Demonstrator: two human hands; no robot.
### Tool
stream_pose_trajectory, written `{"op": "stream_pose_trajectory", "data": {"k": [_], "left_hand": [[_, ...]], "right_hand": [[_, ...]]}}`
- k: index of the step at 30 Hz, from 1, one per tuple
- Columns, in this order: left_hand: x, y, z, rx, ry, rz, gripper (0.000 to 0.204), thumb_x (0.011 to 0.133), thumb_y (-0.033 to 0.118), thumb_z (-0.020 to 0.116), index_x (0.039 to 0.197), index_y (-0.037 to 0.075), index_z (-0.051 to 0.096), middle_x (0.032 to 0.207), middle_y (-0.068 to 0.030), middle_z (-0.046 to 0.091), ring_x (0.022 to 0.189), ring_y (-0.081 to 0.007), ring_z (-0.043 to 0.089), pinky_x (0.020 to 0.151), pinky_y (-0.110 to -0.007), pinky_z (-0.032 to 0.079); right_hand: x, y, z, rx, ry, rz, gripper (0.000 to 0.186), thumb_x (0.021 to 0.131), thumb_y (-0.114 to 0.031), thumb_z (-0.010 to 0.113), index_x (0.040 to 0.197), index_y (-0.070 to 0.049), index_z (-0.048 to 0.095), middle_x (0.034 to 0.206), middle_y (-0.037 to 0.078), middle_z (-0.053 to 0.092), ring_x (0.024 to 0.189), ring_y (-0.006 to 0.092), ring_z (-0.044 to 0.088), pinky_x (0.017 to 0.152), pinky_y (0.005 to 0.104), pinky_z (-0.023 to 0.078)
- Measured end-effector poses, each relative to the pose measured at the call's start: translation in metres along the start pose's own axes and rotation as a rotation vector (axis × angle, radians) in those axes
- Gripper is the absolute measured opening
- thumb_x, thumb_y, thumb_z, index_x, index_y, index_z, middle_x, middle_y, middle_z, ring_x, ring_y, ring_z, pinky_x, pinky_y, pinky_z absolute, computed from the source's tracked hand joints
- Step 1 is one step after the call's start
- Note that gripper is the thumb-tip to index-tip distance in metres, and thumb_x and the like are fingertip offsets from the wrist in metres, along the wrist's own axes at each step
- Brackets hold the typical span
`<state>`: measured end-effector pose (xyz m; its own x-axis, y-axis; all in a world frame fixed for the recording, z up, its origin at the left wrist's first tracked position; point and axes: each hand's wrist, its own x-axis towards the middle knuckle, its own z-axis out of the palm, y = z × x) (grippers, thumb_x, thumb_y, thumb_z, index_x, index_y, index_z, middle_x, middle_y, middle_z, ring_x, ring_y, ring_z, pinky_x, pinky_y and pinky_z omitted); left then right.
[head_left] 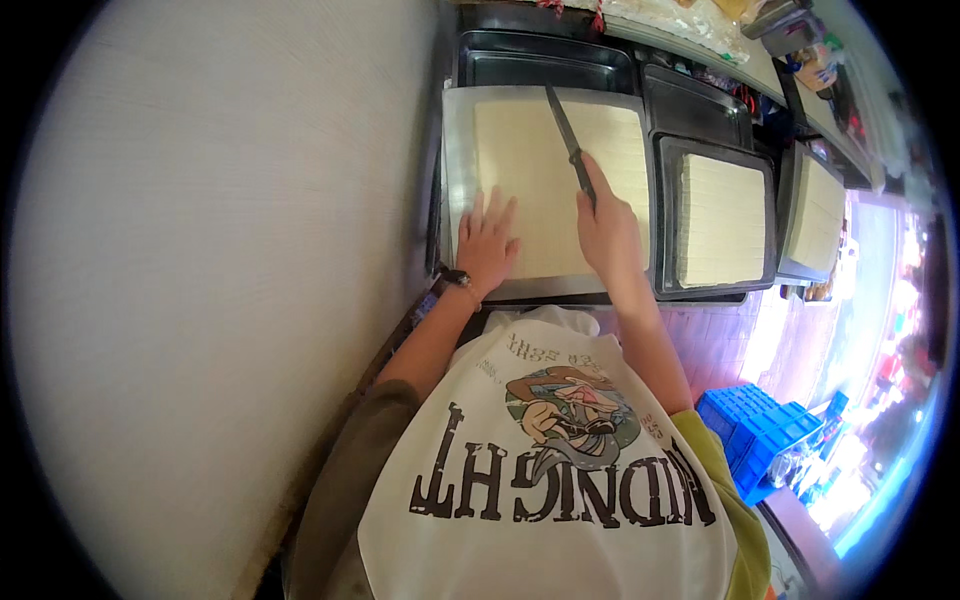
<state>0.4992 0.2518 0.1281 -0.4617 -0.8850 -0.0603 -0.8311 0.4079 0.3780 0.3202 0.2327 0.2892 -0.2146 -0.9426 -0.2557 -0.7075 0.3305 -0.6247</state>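
Observation:
In front of me a wide, flat, pale yellow slab (550,140) lies on a metal sheet (457,125). My right hand (610,235) grips a long knife (563,122) by its black handle. The blade points away from me over the slab's far part; whether it touches the slab I cannot tell. At the slab's near left side my left hand (487,240) lies flat with its fingers spread and holds nothing. A dark band is on that wrist.
Dark metal trays (545,62) stand behind the slab. To the right, a black tray (665,220) carries another pale slab (722,220) marked with lines, and a further slab (817,215) stands beyond. A pale wall (230,250) borders the left. Blue crates (755,430) sit low at the right.

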Motion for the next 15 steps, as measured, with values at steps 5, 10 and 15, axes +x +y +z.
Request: {"op": "stream_pose_trajectory", "data": {"k": [5, 10, 15], "left_hand": [[-0.007, -0.01, 0.006, -0.137, -0.024, -0.003, 0.07, 0.09, 0.029, 0.058, 0.151, 0.013, 0.027, 0.158, -0.0197, 0.015, 0.143, -0.0414, 0.021, 0.112, -0.052, 0.023], [-0.002, -0.013, -0.001, -0.347, 0.006, -0.044, 0.072, 0.089, 0.022, 0.059, 0.15, 0.006, 0.025, 0.158, -0.0228, 0.013, 0.141, -0.0431, 0.025, 0.111, -0.049, 0.028], [0.003, -0.023, 0.01, -0.668, 0.144, -0.13, 0.074, 0.087, 0.01, 0.06, 0.15, 0.003, 0.023, 0.157, -0.0236, 0.015, 0.141, -0.039, 0.028, 0.111, -0.04, 0.032]], "right_hand": [[0.027, -0.016, 0.025, -0.159, 0.026, -0.023, 0.046, 0.095, -0.017, 0.046, 0.141, -0.012, 0.044, 0.083, 0.025, 0.067, 0.078, 0.0429, 0.065, 0.071, 0.0519, 0.05], [0.039, -0.02, 0.044, -0.275, -0.001, 0.014, 0.047, 0.095, -0.019, 0.045, 0.141, -0.013, 0.044, 0.084, 0.024, 0.068, 0.078, 0.0429, 0.066, 0.072, 0.0514, 0.052], [0.049, -0.029, 0.053, -0.283, -0.046, 0.086, 0.048, 0.094, -0.02, 0.045, 0.141, -0.014, 0.045, 0.087, 0.029, 0.065, 0.082, 0.0466, 0.064, 0.076, 0.0542, 0.049]]}}
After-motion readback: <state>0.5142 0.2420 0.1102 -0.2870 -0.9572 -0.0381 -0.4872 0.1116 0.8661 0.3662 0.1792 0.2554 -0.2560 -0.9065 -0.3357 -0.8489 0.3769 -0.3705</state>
